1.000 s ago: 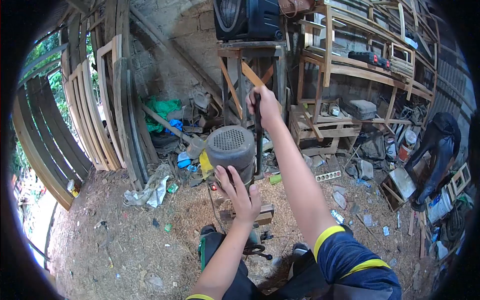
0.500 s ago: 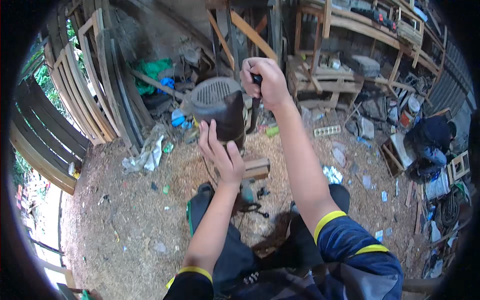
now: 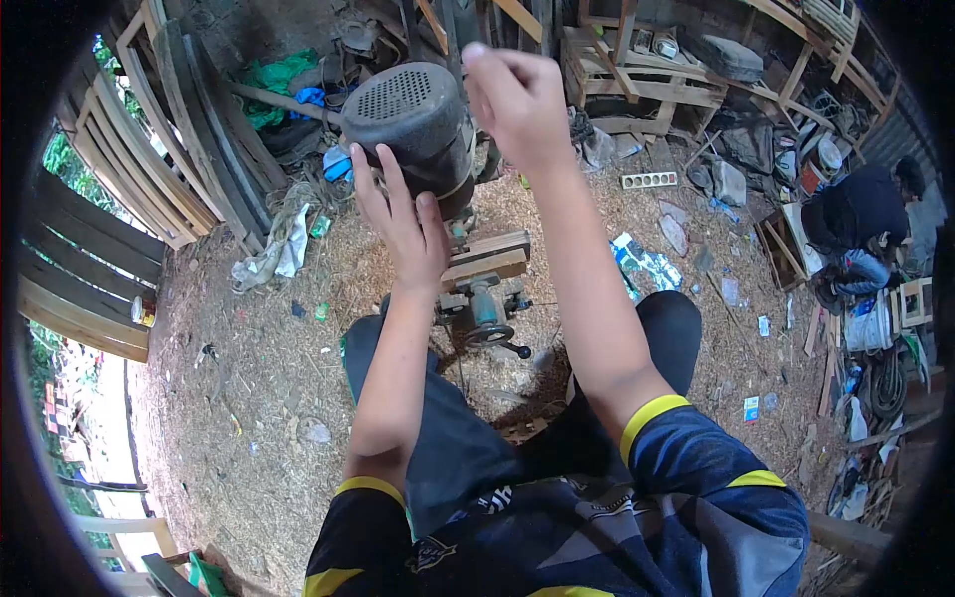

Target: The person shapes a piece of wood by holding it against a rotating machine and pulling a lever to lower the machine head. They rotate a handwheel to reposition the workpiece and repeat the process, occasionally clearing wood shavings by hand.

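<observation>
A black motor housing (image 3: 403, 114) with a perforated round top stands upright in front of me, part of a floor-standing machine. My left hand (image 3: 403, 214) rests against its near side, fingers stretched out and apart. Beside the housing on the right, my right hand (image 3: 522, 109) is curled closed, thumb up; the lever handle it grips is hidden behind the fingers. Below the motor, a wooden block (image 3: 492, 257) lies on the machine's bed. Nearer my knees are a green vise (image 3: 484, 303) and a handwheel (image 3: 489, 336) with a black knob.
Sawdust and litter cover the floor (image 3: 249, 418). Wooden frames (image 3: 149, 149) lean at the left. A power strip (image 3: 650, 180) lies to the right, near a wooden rack (image 3: 647, 90). Another person (image 3: 860, 219) crouches at the far right beside a wooden box (image 3: 781, 249).
The motor sits higher and farther left in view, with both hands higher too. The vise and handwheel show more clearly. The black handle visible in my right hand earlier is now hidden.
</observation>
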`<state>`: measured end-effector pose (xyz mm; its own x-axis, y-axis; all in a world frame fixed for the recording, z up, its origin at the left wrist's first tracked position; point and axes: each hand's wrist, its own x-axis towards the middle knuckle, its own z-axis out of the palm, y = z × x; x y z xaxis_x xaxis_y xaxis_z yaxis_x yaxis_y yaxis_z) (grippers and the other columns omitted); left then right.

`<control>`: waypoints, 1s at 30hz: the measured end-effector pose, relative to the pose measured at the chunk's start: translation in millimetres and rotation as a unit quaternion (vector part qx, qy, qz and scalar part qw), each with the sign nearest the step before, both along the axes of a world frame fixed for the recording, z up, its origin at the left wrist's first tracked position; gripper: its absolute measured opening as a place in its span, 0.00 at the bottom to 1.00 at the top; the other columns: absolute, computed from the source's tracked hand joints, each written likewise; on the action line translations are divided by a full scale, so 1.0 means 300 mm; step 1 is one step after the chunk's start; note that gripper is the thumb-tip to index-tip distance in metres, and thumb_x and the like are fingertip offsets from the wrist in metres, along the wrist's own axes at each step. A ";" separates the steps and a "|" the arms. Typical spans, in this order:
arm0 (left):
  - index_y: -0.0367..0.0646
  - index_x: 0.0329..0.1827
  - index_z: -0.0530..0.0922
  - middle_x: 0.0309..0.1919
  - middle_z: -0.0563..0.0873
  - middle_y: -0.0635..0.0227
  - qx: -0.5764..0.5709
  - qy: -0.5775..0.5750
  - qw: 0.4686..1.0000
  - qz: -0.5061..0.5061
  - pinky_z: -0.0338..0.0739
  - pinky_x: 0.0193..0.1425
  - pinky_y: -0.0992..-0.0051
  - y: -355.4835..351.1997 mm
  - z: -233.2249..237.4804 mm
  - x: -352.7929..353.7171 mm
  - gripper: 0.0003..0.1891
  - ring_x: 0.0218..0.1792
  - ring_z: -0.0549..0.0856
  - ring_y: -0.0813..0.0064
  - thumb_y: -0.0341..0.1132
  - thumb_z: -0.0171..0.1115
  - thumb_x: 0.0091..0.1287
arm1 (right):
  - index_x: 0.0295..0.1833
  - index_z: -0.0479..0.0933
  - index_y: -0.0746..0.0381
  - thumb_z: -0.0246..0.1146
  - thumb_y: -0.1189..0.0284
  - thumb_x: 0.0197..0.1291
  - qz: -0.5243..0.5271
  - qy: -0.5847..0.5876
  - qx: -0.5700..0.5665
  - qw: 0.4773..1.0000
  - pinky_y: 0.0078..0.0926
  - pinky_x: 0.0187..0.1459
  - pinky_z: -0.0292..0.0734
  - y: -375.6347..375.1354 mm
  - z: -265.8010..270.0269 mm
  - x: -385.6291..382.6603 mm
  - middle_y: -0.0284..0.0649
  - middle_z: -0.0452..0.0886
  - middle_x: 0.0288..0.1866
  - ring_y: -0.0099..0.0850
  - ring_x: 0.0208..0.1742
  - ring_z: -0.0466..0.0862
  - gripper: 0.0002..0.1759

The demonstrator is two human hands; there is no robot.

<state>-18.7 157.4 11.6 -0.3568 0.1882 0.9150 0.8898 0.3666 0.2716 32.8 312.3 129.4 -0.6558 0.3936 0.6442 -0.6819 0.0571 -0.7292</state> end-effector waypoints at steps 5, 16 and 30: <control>0.35 0.82 0.64 0.82 0.57 0.38 0.019 -0.024 0.999 -0.014 0.52 0.82 0.50 0.004 -0.009 -0.006 0.30 0.81 0.60 0.42 0.39 0.45 0.81 | 0.21 0.70 0.66 0.62 0.69 0.69 0.003 0.104 0.092 0.990 0.31 0.26 0.59 -0.066 -0.265 0.209 0.35 0.68 0.17 0.27 0.21 0.70 0.22; 0.31 0.79 0.68 0.81 0.62 0.42 -0.019 -0.036 0.996 -0.079 0.54 0.83 0.54 -0.093 -0.011 -0.053 0.29 0.81 0.63 0.47 0.41 0.39 0.82 | 0.42 0.79 0.68 0.50 0.48 0.78 0.315 -0.303 0.017 0.899 0.27 0.50 0.76 0.009 -0.175 0.304 0.40 0.84 0.37 0.32 0.41 0.82 0.31; 0.31 0.76 0.70 0.81 0.61 0.39 -0.080 -0.142 0.986 -0.046 0.54 0.84 0.49 -0.291 -0.037 -0.111 0.26 0.82 0.59 0.40 0.33 0.52 0.77 | 0.45 0.74 0.66 0.66 0.69 0.64 0.037 -0.803 -0.040 0.593 0.25 0.17 0.72 -0.066 -0.049 0.131 0.45 0.84 0.39 0.29 0.22 0.81 0.12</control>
<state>-51.8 70.0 0.6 -0.5693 0.3656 0.7364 0.8175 0.3470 0.4597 72.2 292.6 114.7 -0.4146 0.3133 -0.8544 0.8984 -0.0087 -0.4391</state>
